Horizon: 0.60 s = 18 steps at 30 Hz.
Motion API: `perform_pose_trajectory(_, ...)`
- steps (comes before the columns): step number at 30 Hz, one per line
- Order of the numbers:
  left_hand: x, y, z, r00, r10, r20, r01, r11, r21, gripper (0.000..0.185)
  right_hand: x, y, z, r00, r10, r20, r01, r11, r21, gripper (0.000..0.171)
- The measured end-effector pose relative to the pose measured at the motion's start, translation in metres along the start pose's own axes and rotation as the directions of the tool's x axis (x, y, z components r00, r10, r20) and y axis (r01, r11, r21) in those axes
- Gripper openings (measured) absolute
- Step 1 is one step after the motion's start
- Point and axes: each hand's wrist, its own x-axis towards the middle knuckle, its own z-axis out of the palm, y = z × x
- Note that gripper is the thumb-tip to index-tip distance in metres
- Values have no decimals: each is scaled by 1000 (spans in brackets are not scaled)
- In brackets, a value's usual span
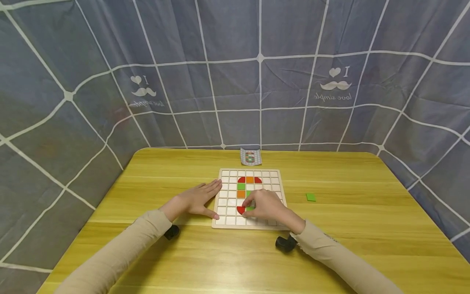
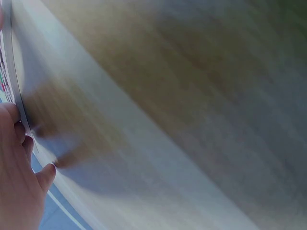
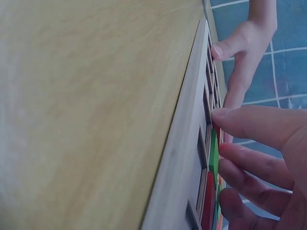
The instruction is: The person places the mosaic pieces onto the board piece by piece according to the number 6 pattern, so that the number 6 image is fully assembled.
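Note:
A wooden grid board holds red, orange and green tiles. Flat, with fingers spread, my left hand rests on the board's left edge; the left wrist view catches part of that hand. Over the lower middle of the grid, my right hand pinches a red quarter-round tile with thumb and fingertips, down at its cell. In the right wrist view, the thumb and fingers meet beside a green tile, and another red tile lies nearer. The right hand hides part of the pattern from the head view.
A small pattern card lies behind the board. To the right, a loose green square tile sits on the wooden table. A grey checked curtain hangs around the table's back and sides.

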Motion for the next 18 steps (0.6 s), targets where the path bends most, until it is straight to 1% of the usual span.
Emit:
perform_pose_trajectory(10, -2, 0, -2, 1000, 19, -20, -19, 1000, 0, 108, 0, -1, 1, 1000, -9, -11, 9, 1000, -4, 24)
perform_pose_trajectory(14, -2, 0, -2, 1000, 10, -11, -10, 1000, 4, 108, -2, 0, 0, 1000, -20, -19, 20, 1000, 0, 23)
perform_pose_trajectory(18, -1, 1, -1, 1000, 2, -2, -2, 1000, 12, 108, -4, 2, -1, 999, -18, -29, 19, 999, 26, 21)
